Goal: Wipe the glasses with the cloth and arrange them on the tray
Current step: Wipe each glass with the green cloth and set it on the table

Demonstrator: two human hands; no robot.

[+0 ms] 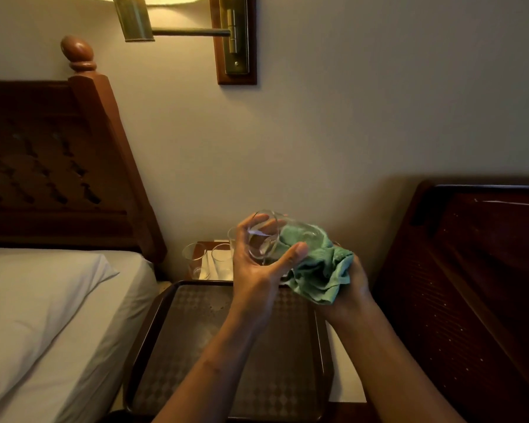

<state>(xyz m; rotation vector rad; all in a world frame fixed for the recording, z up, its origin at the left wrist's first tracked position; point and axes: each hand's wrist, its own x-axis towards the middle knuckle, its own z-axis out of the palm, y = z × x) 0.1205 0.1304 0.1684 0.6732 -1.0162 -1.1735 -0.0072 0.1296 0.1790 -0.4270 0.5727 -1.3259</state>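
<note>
The tray (165, 337) lies nearest, flat under both my forearms, its far rim just below my hands. Above it my left hand (257, 267) grips the glass (266, 239), thumb on the near side and fingers curled over the far side. The glass lies on its side, long axis running left to right, and its mouth seems to face my right hand (353, 296). That hand holds the bunched cloth (321, 270) from beneath, its fingers mostly hidden in the folds; part of the cloth shows through the glass wall, so I judge it is pushed inside.

The glass goes straight down and toward me to reach the tray, and first has to turn upright. My left hand is the one to set it. Two more glasses (208, 260) stand beyond the tray's far edge, left of my grip.
</note>
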